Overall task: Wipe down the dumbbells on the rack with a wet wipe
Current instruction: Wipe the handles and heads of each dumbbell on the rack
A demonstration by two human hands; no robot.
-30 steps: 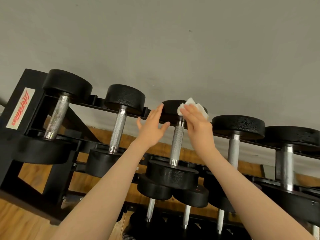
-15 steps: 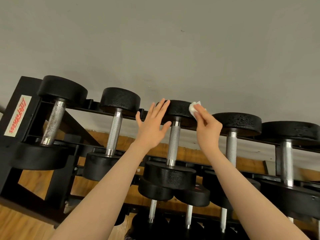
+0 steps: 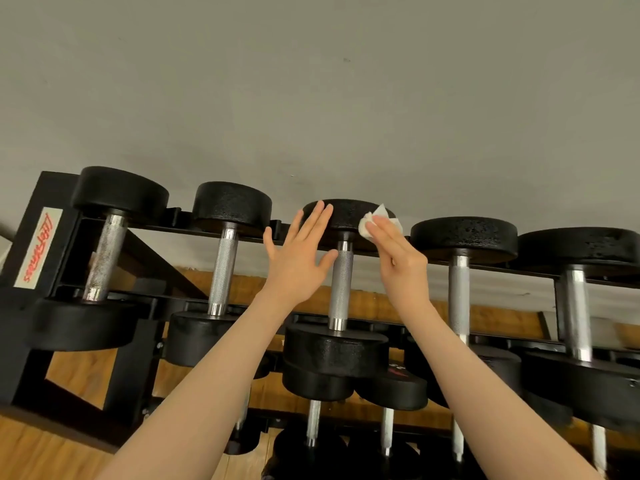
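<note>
A black rack (image 3: 33,216) is seen set against a grey wall (image 3: 311,98), with a white label in red lettering (image 3: 38,249) on its left end post. Five dumbbells are laid across its top tier, handles running front to back. The middle dumbbell (image 3: 341,282) is the one being worked on: its far head is touched on the left by the left hand (image 3: 298,258), whose fingers are spread straight and flat against the rim with nothing held. On the right of the same head a crumpled white wet wipe (image 3: 375,223) is pressed against the black surface by the right hand (image 3: 398,258); its fingers are laid nearly straight over the wipe, and whether the thumb pinches it from beneath cannot be told.

Just beside on the left a smaller dumbbell (image 3: 223,268) is placed, and further left a large one with a tarnished handle (image 3: 104,258). To the right two wider-headed dumbbells (image 3: 462,239) (image 3: 578,247) are ranged close by, the nearer head lying just beside the wipe. The knurled middle handle is left uncovered between the two forearms. Below, more dumbbells (image 3: 391,389) are stowed on a lower tier, partly hidden by the arms, and a wooden floor (image 3: 31,455) is seen under the frame.
</note>
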